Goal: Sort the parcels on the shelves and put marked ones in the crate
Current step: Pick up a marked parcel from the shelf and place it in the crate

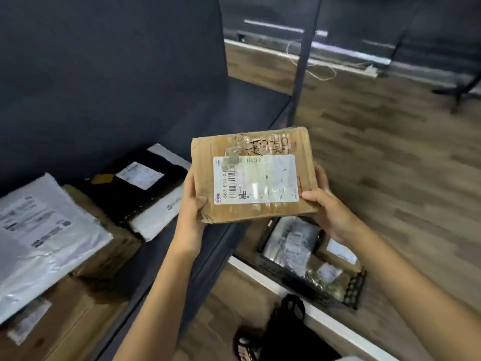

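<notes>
Far left on the dark shelf (234,100): white poly mailer (44,230), glossy and wrinkled, printed label up, lying tilted on a brown cardboard box (109,246). A bigger corrugated carton (67,324) sits nearer, under both. Right of those, a flat black parcel (135,191) with a white label lies on a white mailer (156,217).

Centre: left hand (192,212) grips the near-left corner of the marked parcel (252,175), thumb on the top face, fingers underneath. The parcel is a flat rectangular cardboard box, creased and taped, with a white barcode shipping label (256,179) under clear film and black handwritten characters (268,145) along its far edge. It is held in the air, roughly level, off the shelf's right edge and above the crate, touching neither.

Right hand (328,207) grips the near-right corner the same way: thumb on top, fingers curled round the side.

Below on the floor, a black plastic crate (354,290) with a lattice wall holds crinkled clear-plastic packets and small cardboard parcels with white labels. A dark sandal (291,308) shows near it. The grey metal shelf post (303,48) rises behind the parcel. Right side is wood-grain plank floor (390,152), with a loose white cable (322,71) far back.
</notes>
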Demonstrator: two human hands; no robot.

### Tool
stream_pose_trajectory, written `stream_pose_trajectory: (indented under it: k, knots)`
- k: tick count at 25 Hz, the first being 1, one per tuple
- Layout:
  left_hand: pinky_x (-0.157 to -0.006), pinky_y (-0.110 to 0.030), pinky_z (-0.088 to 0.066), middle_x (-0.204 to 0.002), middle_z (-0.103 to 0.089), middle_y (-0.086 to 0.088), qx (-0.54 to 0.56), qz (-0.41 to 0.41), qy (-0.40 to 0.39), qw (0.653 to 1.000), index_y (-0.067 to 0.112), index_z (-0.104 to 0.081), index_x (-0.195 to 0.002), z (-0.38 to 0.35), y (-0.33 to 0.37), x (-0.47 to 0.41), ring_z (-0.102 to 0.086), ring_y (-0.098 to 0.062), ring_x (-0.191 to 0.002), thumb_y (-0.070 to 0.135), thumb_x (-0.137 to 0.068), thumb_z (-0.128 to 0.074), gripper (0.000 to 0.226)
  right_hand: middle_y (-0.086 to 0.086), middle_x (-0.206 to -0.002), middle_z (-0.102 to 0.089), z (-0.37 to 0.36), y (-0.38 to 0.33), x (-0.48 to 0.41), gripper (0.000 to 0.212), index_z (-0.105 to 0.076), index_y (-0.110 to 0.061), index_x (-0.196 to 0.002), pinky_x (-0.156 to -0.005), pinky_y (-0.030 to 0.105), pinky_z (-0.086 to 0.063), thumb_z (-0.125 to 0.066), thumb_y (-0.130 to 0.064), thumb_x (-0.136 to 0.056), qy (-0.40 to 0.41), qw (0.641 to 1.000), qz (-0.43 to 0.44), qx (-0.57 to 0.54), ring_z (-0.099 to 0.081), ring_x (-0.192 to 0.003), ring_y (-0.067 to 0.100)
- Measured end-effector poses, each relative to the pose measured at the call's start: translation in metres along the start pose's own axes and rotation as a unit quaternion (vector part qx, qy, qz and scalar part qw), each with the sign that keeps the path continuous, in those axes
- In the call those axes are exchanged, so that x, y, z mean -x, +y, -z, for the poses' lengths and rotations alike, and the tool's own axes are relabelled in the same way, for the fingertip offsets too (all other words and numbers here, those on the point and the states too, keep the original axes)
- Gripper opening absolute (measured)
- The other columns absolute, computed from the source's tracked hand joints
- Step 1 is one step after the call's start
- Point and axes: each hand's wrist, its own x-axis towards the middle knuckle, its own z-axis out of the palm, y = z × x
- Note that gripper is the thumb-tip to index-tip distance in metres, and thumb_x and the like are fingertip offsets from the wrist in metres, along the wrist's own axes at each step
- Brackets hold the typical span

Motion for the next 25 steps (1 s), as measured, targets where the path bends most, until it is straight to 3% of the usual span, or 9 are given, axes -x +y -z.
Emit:
stream_pose_trajectory:
  k: [4, 8, 11, 14, 16, 18, 20, 22, 25]
  knots:
    - [-0.081, -0.030, -0.052, -0.130, -0.058, 0.007, -0.014, 0.060, -0.082, 0.995, 0.038, -0.045, -0.131, -0.067, -0.040, -0.029, -0.056, -0.014, -0.119, 0.035, -0.064, -0.049, 0.067, -0.003, -0.121, -0.049, 0.073, 0.009, 0.030, 0.074, -0.038, -0.040, -0.122, -0.058, 0.016, -0.053, -0.062, -0.020, -0.056, 0.099, 0.995, 0.002, -0.029, -0.062, -0.082, -0.002]
    - [-0.082, -0.030, -0.054, -0.131, -0.057, 0.007, -0.031, 0.115, -0.149, 0.982, 0.044, -0.047, -0.124, -0.134, -0.072, -0.055, -0.056, -0.013, -0.118, 0.035, -0.061, -0.050, 0.064, 0.002, -0.132, -0.046, 0.137, 0.023, 0.057, 0.062, -0.041, -0.038, -0.119, -0.068, 0.023, -0.057, -0.052, -0.012, -0.064, 0.190, 0.979, -0.020, -0.076, -0.055, -0.104, 0.012]
    - [-0.081, -0.028, -0.052, -0.131, -0.053, 0.006, -0.065, 0.182, -0.162, 0.968, 0.043, -0.042, -0.122, -0.164, -0.110, -0.055, -0.054, -0.012, -0.117, 0.029, -0.060, -0.052, 0.064, 0.005, -0.132, -0.049, 0.172, 0.051, 0.068, 0.051, -0.043, -0.038, -0.112, -0.071, 0.031, -0.056, -0.062, -0.028, -0.065, 0.263, 0.958, -0.080, -0.088, -0.054, -0.112, 0.016]
    - [-0.088, -0.030, -0.047, -0.131, -0.049, 0.009, -0.094, 0.289, -0.153, 0.940, 0.042, -0.033, -0.126, -0.186, -0.162, -0.053, -0.051, -0.008, -0.116, 0.026, -0.072, -0.052, 0.059, -0.003, -0.127, -0.051, 0.200, 0.099, 0.069, 0.045, -0.036, -0.033, -0.118, -0.080, 0.032, -0.051, -0.060, -0.042, -0.082, 0.303, 0.936, -0.159, -0.083, -0.055, -0.102, 0.004]
    - [-0.087, -0.025, -0.047, -0.125, -0.049, 0.011, -0.108, 0.355, -0.154, 0.916, 0.038, -0.026, -0.128, -0.197, -0.204, -0.055, -0.051, -0.001, -0.108, 0.020, -0.090, -0.052, 0.050, -0.001, -0.128, -0.049, 0.219, 0.139, 0.067, 0.060, -0.034, -0.027, -0.122, -0.088, 0.034, -0.047, -0.064, -0.055, -0.078, 0.348, 0.911, -0.206, -0.082, -0.054, -0.102, 0.005]
    - [-0.071, -0.013, -0.050, -0.112, -0.052, 0.010, -0.125, 0.390, -0.145, 0.901, 0.032, -0.028, -0.124, -0.203, -0.249, -0.060, -0.053, 0.001, -0.094, 0.006, -0.095, -0.045, 0.042, 0.002, -0.132, -0.050, 0.239, 0.183, 0.063, 0.080, -0.035, -0.025, -0.124, -0.103, 0.041, -0.040, -0.067, -0.067, -0.063, 0.389, 0.882, -0.253, -0.077, -0.052, -0.116, 0.015]
    - [-0.056, -0.009, -0.048, -0.102, -0.053, 0.008, -0.144, 0.420, -0.138, 0.886, 0.027, -0.032, -0.118, -0.206, -0.298, -0.070, -0.055, -0.002, -0.085, 0.002, -0.095, -0.043, 0.036, 0.010, -0.137, -0.048, 0.254, 0.224, 0.055, 0.052, -0.034, -0.019, -0.127, -0.107, 0.046, -0.036, -0.057, -0.042, -0.086, 0.418, 0.858, -0.280, -0.108, -0.048, -0.123, 0.025]
    - [-0.061, -0.016, -0.048, -0.100, -0.054, 0.007, -0.151, 0.452, -0.130, 0.870, 0.028, -0.032, -0.115, -0.205, -0.354, -0.077, -0.055, -0.004, -0.083, 0.005, -0.095, -0.045, 0.033, 0.015, -0.134, -0.050, 0.272, 0.271, 0.049, 0.029, -0.035, -0.014, -0.123, -0.098, 0.044, -0.041, -0.046, -0.021, -0.096, 0.453, 0.831, -0.299, -0.126, -0.050, -0.121, 0.030]
    - [-0.080, -0.032, -0.048, -0.102, -0.058, 0.008, -0.188, 0.483, -0.164, 0.839, 0.033, -0.029, -0.117, -0.197, -0.427, -0.078, -0.057, -0.008, -0.087, 0.021, -0.093, -0.054, 0.036, 0.017, -0.130, -0.049, 0.293, 0.336, 0.039, 0.042, -0.030, -0.006, -0.135, -0.100, 0.042, -0.038, -0.045, -0.013, -0.097, 0.480, 0.807, -0.322, -0.123, -0.047, -0.125, 0.033]
